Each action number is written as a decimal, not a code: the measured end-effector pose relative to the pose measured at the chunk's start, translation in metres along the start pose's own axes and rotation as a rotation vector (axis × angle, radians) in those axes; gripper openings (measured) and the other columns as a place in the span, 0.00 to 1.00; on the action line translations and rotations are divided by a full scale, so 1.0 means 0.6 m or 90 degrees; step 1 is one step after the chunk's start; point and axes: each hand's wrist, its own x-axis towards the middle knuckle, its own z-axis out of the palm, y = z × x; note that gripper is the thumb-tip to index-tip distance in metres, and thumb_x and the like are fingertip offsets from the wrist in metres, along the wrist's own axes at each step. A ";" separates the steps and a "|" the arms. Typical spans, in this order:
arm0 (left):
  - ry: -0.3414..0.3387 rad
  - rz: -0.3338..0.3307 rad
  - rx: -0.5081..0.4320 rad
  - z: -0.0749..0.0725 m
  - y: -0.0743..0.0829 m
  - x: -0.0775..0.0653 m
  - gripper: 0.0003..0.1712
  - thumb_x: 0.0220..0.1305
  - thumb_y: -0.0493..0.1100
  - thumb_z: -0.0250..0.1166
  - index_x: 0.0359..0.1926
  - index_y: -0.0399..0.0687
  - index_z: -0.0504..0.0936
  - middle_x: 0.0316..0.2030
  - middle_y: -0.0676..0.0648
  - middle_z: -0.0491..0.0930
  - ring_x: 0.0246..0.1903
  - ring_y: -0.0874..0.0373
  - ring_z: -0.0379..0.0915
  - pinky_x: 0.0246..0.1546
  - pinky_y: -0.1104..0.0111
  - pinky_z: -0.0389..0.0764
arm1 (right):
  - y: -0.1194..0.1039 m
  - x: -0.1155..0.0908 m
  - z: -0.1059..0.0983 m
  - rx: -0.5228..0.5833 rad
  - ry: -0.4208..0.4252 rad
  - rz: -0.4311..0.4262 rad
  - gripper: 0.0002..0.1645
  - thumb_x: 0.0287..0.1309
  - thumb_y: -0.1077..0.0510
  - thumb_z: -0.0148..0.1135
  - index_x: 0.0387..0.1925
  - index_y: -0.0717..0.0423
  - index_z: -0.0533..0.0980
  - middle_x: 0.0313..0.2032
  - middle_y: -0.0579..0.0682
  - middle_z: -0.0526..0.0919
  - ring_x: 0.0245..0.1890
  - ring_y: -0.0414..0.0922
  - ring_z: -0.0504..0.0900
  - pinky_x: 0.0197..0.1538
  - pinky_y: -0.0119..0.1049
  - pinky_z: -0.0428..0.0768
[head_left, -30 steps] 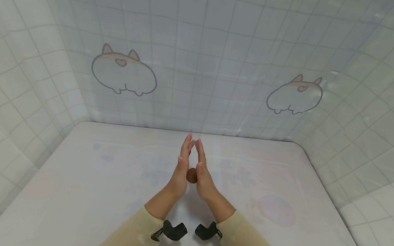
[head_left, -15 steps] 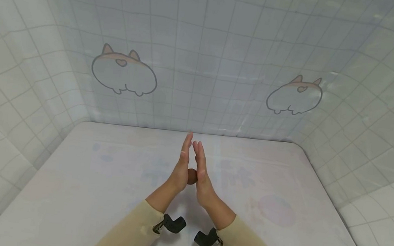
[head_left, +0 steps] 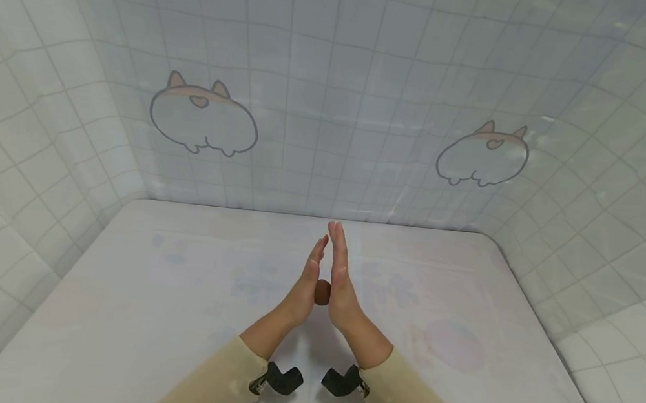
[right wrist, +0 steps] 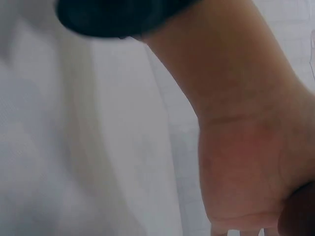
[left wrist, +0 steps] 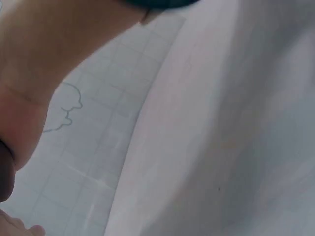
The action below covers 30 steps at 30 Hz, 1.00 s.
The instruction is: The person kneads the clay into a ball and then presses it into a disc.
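Observation:
Between the palms sits a small brown ball [head_left: 322, 292], round and smooth, about as wide as the gap there. My left hand [head_left: 301, 293] presses it from the left with straight fingers. From the right, my right hand [head_left: 343, 294] lies flat against it, its fingertips reaching further forward than the left ones. The two hands lean together above the table, fingers pointing away from me. In the left wrist view the ball [left wrist: 6, 174] shows dark at the left edge. The right wrist view has the palm [right wrist: 241, 167] with part of the ball [right wrist: 301, 214] at the lower right.
A white table [head_left: 131, 313] with faint pastel prints lies under the hands. White sheets with a grid pattern hang around it, and the back sheet [head_left: 330, 131] bears two cartoon animal drawings. Black wrist mounts [head_left: 284, 379] stick out from both pale sleeves [head_left: 218, 379].
The right hand has slid forward and the left hand back against each other over the last half second. Between them, the ball has shifted slightly to the right.

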 end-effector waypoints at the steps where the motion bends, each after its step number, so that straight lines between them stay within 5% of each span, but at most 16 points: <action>1: -0.005 -0.005 -0.009 0.002 0.001 -0.003 0.49 0.68 0.77 0.18 0.81 0.57 0.35 0.80 0.49 0.33 0.77 0.43 0.34 0.66 0.31 0.41 | 0.000 0.002 -0.002 -0.005 0.006 0.005 0.54 0.67 0.21 0.15 0.80 0.50 0.32 0.79 0.57 0.40 0.78 0.53 0.38 0.70 0.68 0.39; 12: -0.064 -0.008 -0.066 0.011 0.022 -0.019 0.50 0.66 0.79 0.17 0.81 0.61 0.36 0.79 0.46 0.37 0.77 0.45 0.35 0.65 0.30 0.40 | 0.021 0.017 -0.022 0.016 0.069 0.040 0.56 0.64 0.18 0.19 0.80 0.45 0.32 0.79 0.51 0.41 0.78 0.52 0.38 0.70 0.68 0.39; 26: -0.031 0.094 -0.115 0.003 0.033 -0.015 0.55 0.65 0.81 0.22 0.80 0.53 0.33 0.79 0.48 0.30 0.77 0.45 0.28 0.67 0.33 0.33 | 0.047 0.008 -0.014 0.042 -0.024 0.123 0.58 0.59 0.14 0.21 0.80 0.40 0.32 0.79 0.46 0.32 0.77 0.46 0.34 0.70 0.66 0.38; 27: -0.025 0.104 -0.112 0.002 0.033 -0.013 0.54 0.65 0.81 0.22 0.80 0.53 0.32 0.79 0.47 0.30 0.77 0.45 0.28 0.67 0.33 0.32 | 0.048 0.006 -0.012 0.042 -0.036 0.125 0.57 0.60 0.15 0.19 0.80 0.41 0.32 0.79 0.48 0.33 0.75 0.47 0.48 0.70 0.63 0.48; 28: -0.017 0.113 -0.107 0.001 0.034 -0.012 0.54 0.66 0.80 0.21 0.80 0.52 0.32 0.79 0.47 0.30 0.77 0.45 0.28 0.67 0.33 0.31 | 0.047 0.003 -0.010 0.042 -0.045 0.127 0.56 0.60 0.16 0.19 0.80 0.40 0.31 0.79 0.48 0.32 0.74 0.45 0.50 0.70 0.58 0.50; 30: 0.000 0.131 -0.096 -0.002 0.036 -0.008 0.54 0.67 0.79 0.22 0.80 0.49 0.32 0.79 0.46 0.31 0.77 0.46 0.28 0.67 0.34 0.30 | 0.045 -0.002 -0.007 0.034 -0.063 0.123 0.55 0.61 0.17 0.17 0.80 0.40 0.30 0.79 0.50 0.34 0.57 0.43 0.71 0.62 0.48 0.65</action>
